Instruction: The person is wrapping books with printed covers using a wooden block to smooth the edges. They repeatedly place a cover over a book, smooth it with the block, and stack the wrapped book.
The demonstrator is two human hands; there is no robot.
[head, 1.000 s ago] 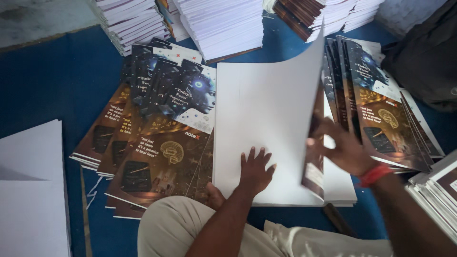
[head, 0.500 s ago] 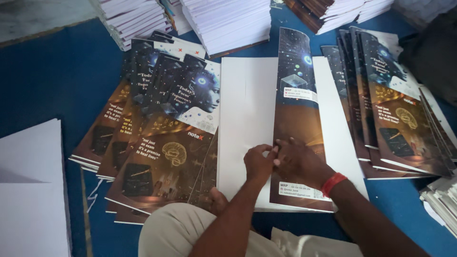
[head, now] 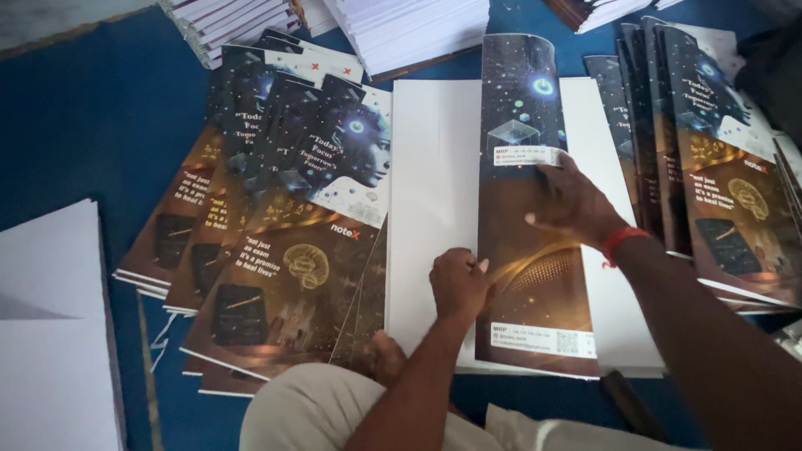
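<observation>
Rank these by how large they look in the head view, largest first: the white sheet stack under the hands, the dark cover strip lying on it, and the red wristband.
1. White sheet stack, largest.
2. Dark cover strip, narrower, similar in length.
3. Red wristband on the right hand, smallest by far.

A print or bookbinding workshop: fanned piles of glossy dark printed covers [head: 284, 250] left and right, white paper stacks [head: 409, 29] far, blue floor [head: 92, 125].

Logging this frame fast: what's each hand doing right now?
Left hand: closed in a fist, pressing the cover's left edge.
Right hand: open, flat on the cover, grasping nothing.
</observation>
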